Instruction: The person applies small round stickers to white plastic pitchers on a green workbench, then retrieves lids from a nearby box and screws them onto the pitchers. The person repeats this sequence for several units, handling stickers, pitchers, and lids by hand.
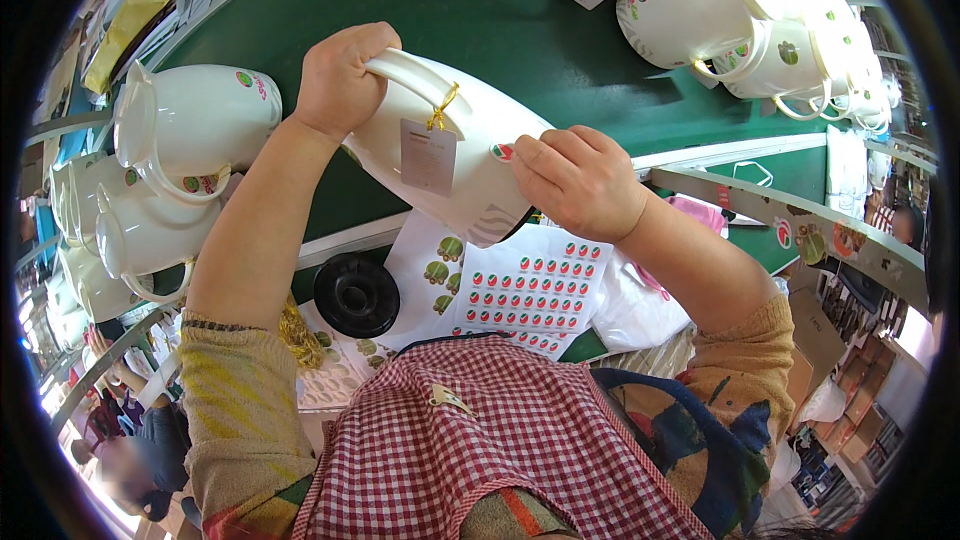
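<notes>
A white jug point(450, 190) is held tilted above the green bench in front of me. My left hand point(345, 80) is closed around its handle point(425, 80). From the handle hangs a pale tag point(428, 158) on a gold twist tie point(441, 107). My right hand point(580, 180) is closed, its fingertips pressed together at the jug's side on a small red-and-green sticker point(503, 152); the thumb is hidden. Below the jug lies a sheet of matching stickers point(530, 285), partly overlapping a sheet with green plant-like decals point(443, 270).
White jugs point(200, 120) lie on their sides at the left, and more jugs point(690, 10) are stacked at the far right. Near me are a black round disc point(357, 295), gold ties point(300, 335) and a white plastic bag point(640, 310). A metal rail point(800, 205) runs at the right.
</notes>
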A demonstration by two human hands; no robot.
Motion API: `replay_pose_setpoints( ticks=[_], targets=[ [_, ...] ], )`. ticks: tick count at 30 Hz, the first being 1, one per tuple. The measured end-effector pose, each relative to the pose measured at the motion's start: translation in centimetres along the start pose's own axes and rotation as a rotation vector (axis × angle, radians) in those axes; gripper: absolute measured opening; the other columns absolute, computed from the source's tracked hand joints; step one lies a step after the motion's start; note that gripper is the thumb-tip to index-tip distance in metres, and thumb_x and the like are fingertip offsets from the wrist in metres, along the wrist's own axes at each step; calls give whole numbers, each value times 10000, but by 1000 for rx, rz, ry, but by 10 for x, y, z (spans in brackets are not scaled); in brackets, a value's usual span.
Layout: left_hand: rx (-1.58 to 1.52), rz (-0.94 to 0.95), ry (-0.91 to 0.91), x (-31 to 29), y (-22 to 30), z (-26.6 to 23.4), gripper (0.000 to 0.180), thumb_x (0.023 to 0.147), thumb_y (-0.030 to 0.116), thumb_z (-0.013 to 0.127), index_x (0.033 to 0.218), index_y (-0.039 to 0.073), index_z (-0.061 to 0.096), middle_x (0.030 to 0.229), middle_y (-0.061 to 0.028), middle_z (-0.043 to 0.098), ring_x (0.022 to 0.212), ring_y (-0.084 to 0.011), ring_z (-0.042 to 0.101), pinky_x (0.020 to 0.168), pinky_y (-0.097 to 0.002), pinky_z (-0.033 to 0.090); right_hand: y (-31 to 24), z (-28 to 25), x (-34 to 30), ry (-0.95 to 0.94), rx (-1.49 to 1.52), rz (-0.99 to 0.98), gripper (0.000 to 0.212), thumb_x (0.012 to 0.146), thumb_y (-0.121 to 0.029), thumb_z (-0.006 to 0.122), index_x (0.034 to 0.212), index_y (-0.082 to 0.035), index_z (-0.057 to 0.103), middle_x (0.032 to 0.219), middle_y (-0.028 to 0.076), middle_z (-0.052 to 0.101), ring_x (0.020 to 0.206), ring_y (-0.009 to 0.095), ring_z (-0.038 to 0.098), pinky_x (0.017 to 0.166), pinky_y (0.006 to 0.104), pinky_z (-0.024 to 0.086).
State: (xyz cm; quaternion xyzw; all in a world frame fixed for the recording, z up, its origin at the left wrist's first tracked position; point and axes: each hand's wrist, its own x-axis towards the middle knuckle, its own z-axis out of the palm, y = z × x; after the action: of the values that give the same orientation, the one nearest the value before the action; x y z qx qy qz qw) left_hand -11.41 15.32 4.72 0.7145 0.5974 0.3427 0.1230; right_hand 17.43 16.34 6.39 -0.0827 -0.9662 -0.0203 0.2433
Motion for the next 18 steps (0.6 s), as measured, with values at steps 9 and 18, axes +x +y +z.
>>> replay_pose_setpoints(
  ticks=[9, 18],
  targets=[
    [13, -44, -8, -1, -1, 0, 177, 699, -49, 553, 788, 93, 609, 750, -96, 624, 689, -306, 599, 611, -335, 501, 4, -11, 7, -298, 137, 64, 186, 718, -187, 668, 864, -72, 654, 1022, 37, 587, 827, 190, 581, 681, 312, 481],
    [0, -87, 1, 0, 0, 4, 141, 708, -20, 557, 790, 87, 596, 757, -110, 612, 721, -326, 600, 623, -351, 494, -5, -5, -10, -318, 168, 344, 638, 833, -590, 563, 1362, -235, 534, 1400, 127, 467, 1260, 321, 462, 999, 515, 351]
  ],
)
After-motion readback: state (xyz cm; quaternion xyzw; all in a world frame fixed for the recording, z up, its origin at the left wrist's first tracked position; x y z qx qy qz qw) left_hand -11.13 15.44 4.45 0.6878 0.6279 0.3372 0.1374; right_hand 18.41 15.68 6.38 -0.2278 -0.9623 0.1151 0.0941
